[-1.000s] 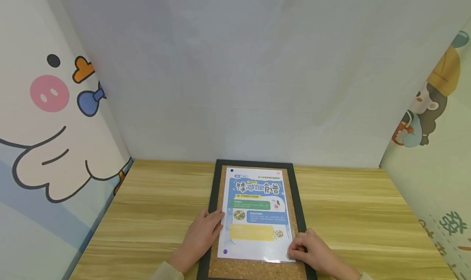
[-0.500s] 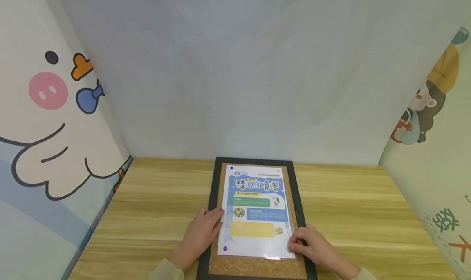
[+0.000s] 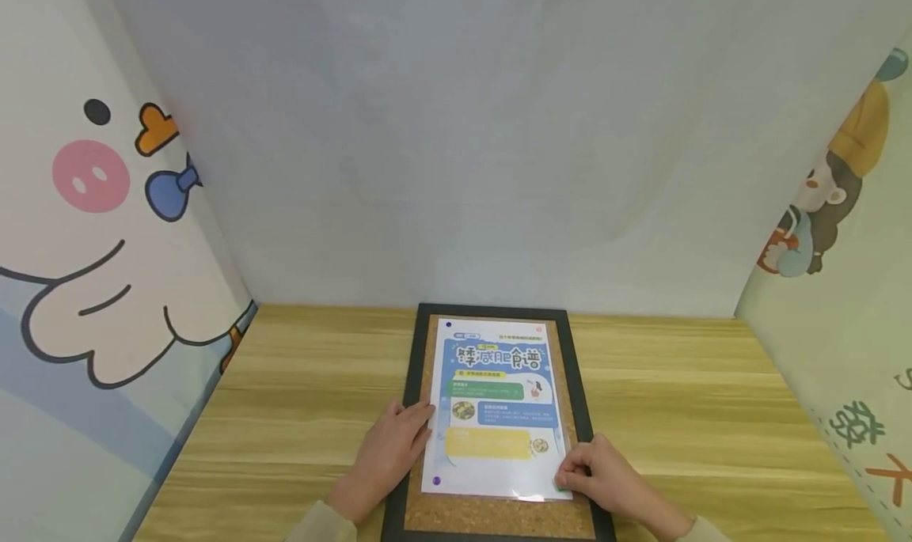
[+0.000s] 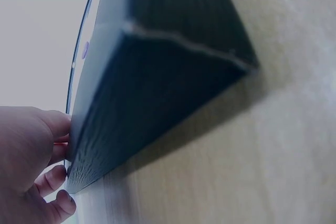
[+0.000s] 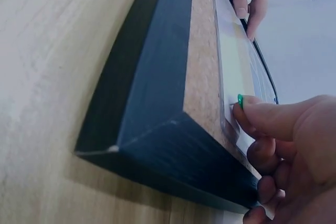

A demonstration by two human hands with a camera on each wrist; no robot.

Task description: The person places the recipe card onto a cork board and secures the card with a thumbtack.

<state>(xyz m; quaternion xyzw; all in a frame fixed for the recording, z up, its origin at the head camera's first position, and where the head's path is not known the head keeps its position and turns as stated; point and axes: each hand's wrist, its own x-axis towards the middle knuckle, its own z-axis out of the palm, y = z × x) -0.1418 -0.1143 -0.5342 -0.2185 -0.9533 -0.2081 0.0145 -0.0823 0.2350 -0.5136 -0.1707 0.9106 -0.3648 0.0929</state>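
Observation:
A laminated printed sheet (image 3: 492, 475) lies on a cork board (image 3: 492, 518) with a black frame (image 3: 586, 415). Purple thumbtacks sit at its upper left and lower left (image 3: 437, 481) corners, and a pinkish thumbtack (image 3: 539, 329) at the upper right. At the lower right corner, my right hand (image 3: 606, 475) pinches a green thumbtack (image 5: 240, 99) between thumb and finger, close to the sheet's surface. Its thin point shows in the right wrist view. My left hand (image 3: 385, 451) rests over the frame's left side, fingertips touching the sheet's left edge.
The board lies on a wood-grain table (image 3: 684, 399), its top edge near a pale back wall (image 3: 456, 170). Cartoon-printed panels stand at the left (image 3: 78, 289) and right (image 3: 819, 328).
The green thumbtack has come into sight at my right fingertips, which have shifted very slightly. My left hand stays put on the frame. The head view has tilted a little.

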